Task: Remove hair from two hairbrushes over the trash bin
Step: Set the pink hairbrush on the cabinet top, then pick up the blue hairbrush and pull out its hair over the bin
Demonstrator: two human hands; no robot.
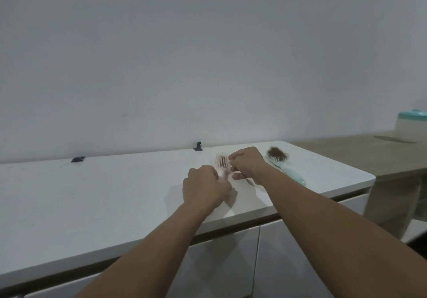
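White countertop [92, 193] lies under both our arms, and on it we hold a pink hairbrush [222, 162] with its bristles up. Our left hand [204, 190] is closed around its handle, while our right hand [246, 162] pinches with curled fingers at the bristle head. Just right of that hand a mint hairbrush [285, 167] lies flat, a brown clump of hair [277, 152] on its bristles. Two small black clips [78, 159] sit along the wall.
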